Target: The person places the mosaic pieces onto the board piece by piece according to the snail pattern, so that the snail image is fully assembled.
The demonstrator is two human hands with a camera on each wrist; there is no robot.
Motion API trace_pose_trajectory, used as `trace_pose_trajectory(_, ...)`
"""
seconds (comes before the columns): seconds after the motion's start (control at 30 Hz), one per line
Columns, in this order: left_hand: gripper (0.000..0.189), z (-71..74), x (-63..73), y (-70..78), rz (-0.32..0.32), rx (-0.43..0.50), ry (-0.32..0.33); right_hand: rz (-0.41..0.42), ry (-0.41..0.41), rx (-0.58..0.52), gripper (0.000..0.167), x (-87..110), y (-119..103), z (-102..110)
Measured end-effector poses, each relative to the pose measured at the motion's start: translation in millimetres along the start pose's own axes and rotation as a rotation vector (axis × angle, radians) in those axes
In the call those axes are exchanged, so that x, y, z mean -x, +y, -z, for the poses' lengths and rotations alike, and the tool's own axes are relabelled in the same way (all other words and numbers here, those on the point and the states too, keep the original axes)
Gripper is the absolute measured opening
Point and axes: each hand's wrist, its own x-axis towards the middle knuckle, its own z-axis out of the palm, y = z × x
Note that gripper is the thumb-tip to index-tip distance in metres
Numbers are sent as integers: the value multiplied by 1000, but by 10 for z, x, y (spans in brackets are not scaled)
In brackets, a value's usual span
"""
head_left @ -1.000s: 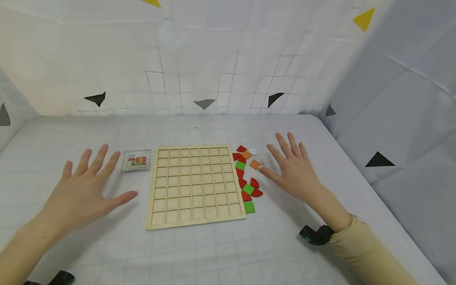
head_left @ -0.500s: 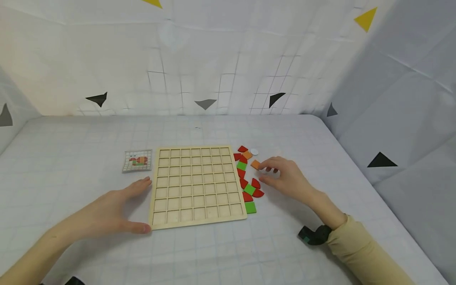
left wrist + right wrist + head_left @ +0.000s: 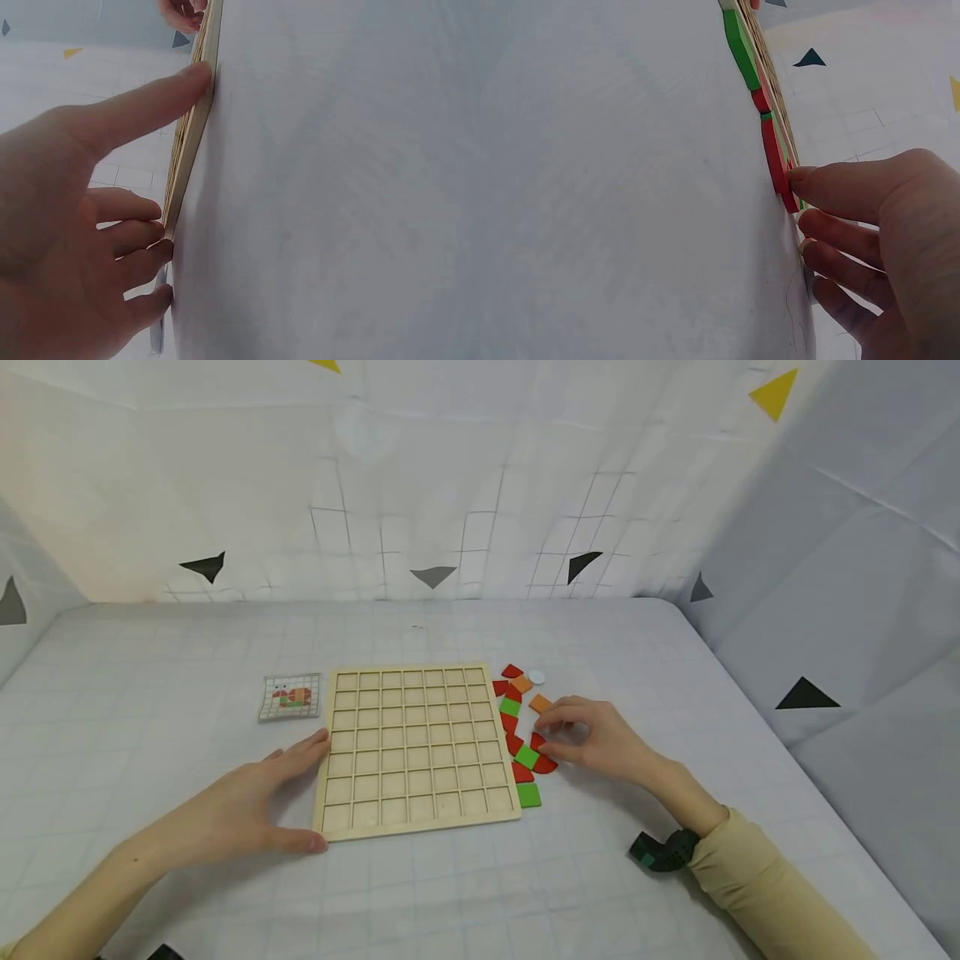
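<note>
A wooden grid board (image 3: 417,835) with bare square cells lies flat on the table. My left hand (image 3: 236,810) touches its left side, thumb near the front corner and fingertips farther back; in the left wrist view the thumb (image 3: 161,103) meets the board's edge. On the other side, my right hand (image 3: 600,739) has bent fingers over a red quarter-round tile (image 3: 536,740). Thumb and index fingertip are at this tile, and the right wrist view shows the thumb (image 3: 832,184) against red tiles. Whether they pinch one is not clear.
Several red tiles, green squares (image 3: 528,795), orange squares (image 3: 540,702) and a white disc (image 3: 536,677) lie along the board's right side, some against it. A small picture card (image 3: 290,697) sits left of the board. White sheeting walls stand behind and to the right.
Both hands came down from spread fingers above the table. The left moved right to the board's edge; the right bent its fingers and shifted from near an orange square toward the red tile.
</note>
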Motion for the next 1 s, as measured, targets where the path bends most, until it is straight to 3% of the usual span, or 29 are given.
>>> trace_pose_trajectory(0.6,115,-12,-5,-5,39,-13,5,118,58,-5,30,-1,85,-67)
trace_pose_trajectory(1.0,117,-19,-16,-13,48,3,-4,111,91,9,29,-2,56,-118)
